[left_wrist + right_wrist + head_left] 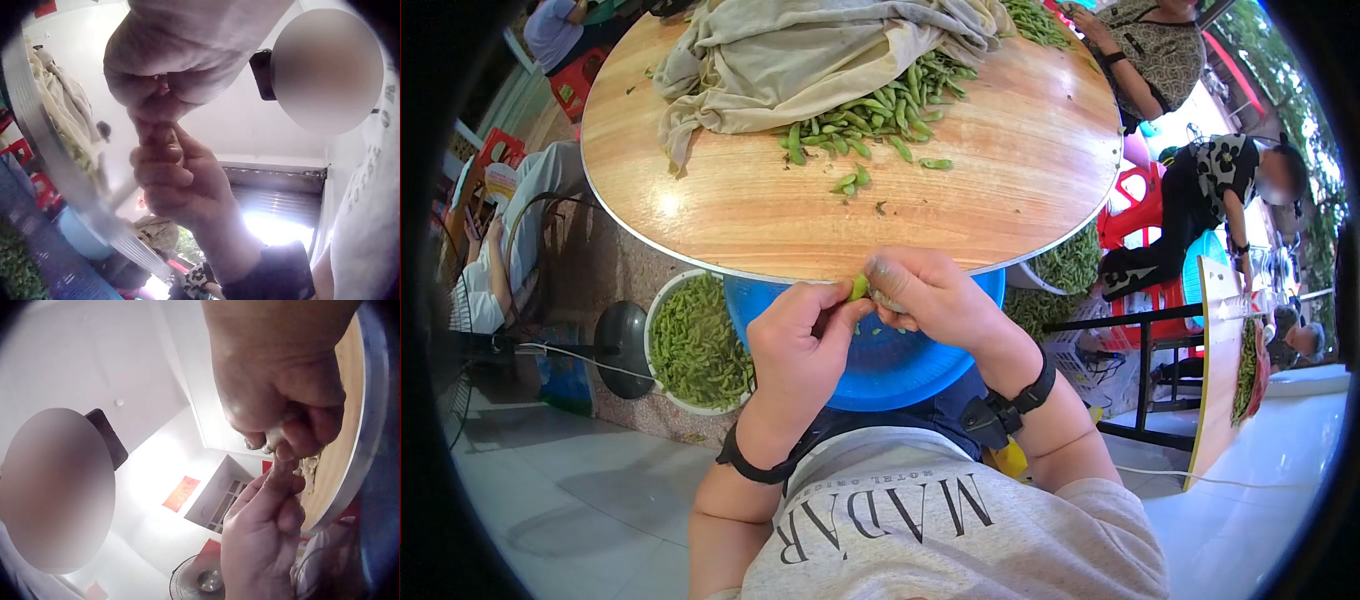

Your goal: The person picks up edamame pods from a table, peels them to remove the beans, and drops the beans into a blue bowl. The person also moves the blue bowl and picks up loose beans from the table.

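Observation:
Both hands meet just off the table's near edge, above a blue basin (870, 365). The left hand (798, 335) pinches a green pod (859, 288) between thumb and forefinger. Against the pod's other side, the right hand (930, 300) has its thumb and curled fingers, with something pale within them. In the left wrist view the left hand (181, 62) hides the pod, and the right hand (187, 187) is beyond it. The right wrist view shows the right hand (281, 400) with fingers curled, its tips touching those of the left hand (262, 531).
On the round wooden table (730, 210) lie a pale cloth (790, 70) and a heap of pods (900, 105). A tub of pods (695, 345) stands on the floor at left, another (1070, 262) at right. Several people sit around.

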Motion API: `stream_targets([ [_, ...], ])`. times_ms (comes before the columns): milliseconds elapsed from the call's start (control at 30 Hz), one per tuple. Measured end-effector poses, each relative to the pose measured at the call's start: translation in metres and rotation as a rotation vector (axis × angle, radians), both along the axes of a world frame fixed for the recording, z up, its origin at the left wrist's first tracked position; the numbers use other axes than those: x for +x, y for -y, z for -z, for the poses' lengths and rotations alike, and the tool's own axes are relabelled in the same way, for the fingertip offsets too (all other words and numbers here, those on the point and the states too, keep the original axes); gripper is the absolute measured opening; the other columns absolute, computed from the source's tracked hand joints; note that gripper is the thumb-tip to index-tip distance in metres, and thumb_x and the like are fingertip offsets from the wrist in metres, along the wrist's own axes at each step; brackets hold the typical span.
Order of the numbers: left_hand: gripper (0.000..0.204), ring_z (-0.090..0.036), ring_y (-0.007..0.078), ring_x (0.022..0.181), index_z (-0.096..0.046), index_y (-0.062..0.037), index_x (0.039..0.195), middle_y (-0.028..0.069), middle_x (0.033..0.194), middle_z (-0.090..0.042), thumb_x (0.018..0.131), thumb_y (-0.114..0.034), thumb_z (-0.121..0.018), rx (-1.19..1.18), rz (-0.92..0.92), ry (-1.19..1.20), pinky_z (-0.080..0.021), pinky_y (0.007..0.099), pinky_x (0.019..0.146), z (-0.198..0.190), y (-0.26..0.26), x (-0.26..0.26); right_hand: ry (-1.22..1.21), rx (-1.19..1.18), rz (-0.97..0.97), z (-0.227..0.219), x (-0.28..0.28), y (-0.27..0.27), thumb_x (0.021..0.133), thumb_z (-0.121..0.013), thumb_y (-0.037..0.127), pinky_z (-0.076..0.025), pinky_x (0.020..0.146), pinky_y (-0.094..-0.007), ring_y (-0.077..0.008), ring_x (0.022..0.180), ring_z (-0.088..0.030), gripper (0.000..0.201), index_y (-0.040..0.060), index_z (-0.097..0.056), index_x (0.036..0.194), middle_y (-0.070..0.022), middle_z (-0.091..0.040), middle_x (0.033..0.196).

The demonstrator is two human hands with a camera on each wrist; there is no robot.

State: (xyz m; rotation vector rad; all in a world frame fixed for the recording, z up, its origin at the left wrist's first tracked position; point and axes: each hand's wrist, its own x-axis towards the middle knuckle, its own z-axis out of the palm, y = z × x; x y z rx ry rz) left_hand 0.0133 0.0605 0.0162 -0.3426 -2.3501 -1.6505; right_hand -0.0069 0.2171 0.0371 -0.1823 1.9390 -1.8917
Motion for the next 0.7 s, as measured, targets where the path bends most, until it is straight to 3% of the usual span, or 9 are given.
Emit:
stream_targets([
  [200,0.012,-0.056,0.0126,0.051,-0.06,0.0019,0.08,0.0099,0.065,-0.06,0.071,0.002,-0.068,0.027,-0.007,0.029,-0.044,0.0234,0.046,0.007,-0.002,0.002,-0.062,0.101,0.07,0.001,0.004,0.005,0.091,-0.046,0.027,-0.036,0.046,-0.023,-0.0071,0.051,-0.043,0.031,0.0016,-0.055,0.074,0.0,-0.048,0.055],
  [300,0.009,-0.051,0.0075,0.045,-0.061,0.0032,0.082,0.0064,0.064,-0.059,0.075,0.0,-0.065,0.262,0.034,0.287,-0.037,0.0193,0.038,0.007,-0.004,0.005,-0.072,0.138,0.099,0.005,0.007,0.006,0.09,-0.047,0.025,-0.037,0.046,-0.0238,-0.0074,0.05,-0.044,0.03,0.0013,-0.055,0.074,-0.0005,-0.048,0.054],
  [500,0.008,-0.045,0.0093,0.039,-0.059,0.0016,0.08,0.0078,0.062,-0.058,0.081,-0.006,-0.058,0.754,0.157,0.694,-0.033,0.0191,0.036,0.015,0.001,-0.006,-0.179,0.171,0.081,0.014,0.008,0.005,0.089,-0.047,0.021,-0.039,0.048,-0.0259,-0.01,0.051,-0.046,0.027,0.0007,-0.055,0.075,-0.0034,-0.05,0.055],
  [700,0.014,-0.045,0.009,0.039,-0.058,0.0011,0.081,0.008,0.064,-0.059,0.085,-0.011,-0.054,0.993,0.32,0.932,-0.033,0.0191,0.036,0.024,0.008,-0.015,-0.198,0.172,-0.024,0.021,0.008,-0.007,0.087,-0.05,0.017,-0.04,0.05,-0.0267,-0.012,0.054,-0.048,0.021,0.0002,-0.056,0.077,-0.0052,-0.052,0.059],
])
